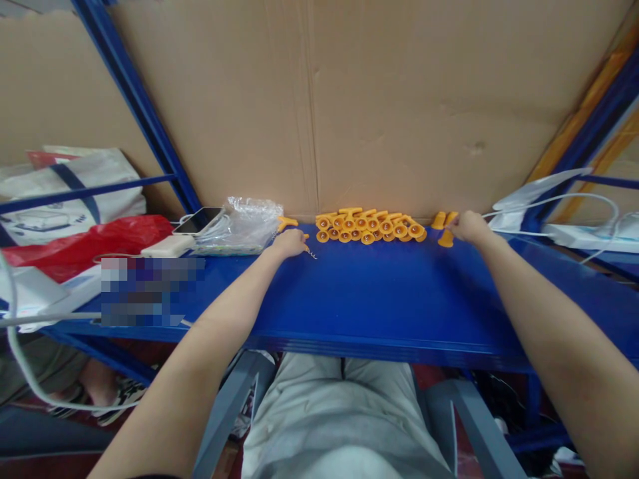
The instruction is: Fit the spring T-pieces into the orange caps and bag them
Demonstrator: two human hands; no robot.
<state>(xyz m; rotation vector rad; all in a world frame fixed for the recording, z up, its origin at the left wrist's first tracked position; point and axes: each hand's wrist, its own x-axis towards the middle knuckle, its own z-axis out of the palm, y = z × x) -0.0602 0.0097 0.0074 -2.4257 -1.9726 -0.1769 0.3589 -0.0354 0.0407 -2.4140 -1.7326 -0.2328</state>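
**Blue shelf, orange parts**

Blue shelf (379,293) under both hands. Left hand (289,243) curled over a small metal spring (311,253); right hand (468,227) pinching an orange piece (446,239). Between them, rowed orange pieces (369,226). Beyond left hand, plastic bag (244,223).

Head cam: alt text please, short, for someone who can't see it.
Seen from above, a person's left hand rests on a small metal spring and the right hand touches loose orange plastic parts, both at the back of a blue shelf. Between the hands lies a packed cluster of orange pieces against a cardboard wall; a clear plastic bag and phone sit left.
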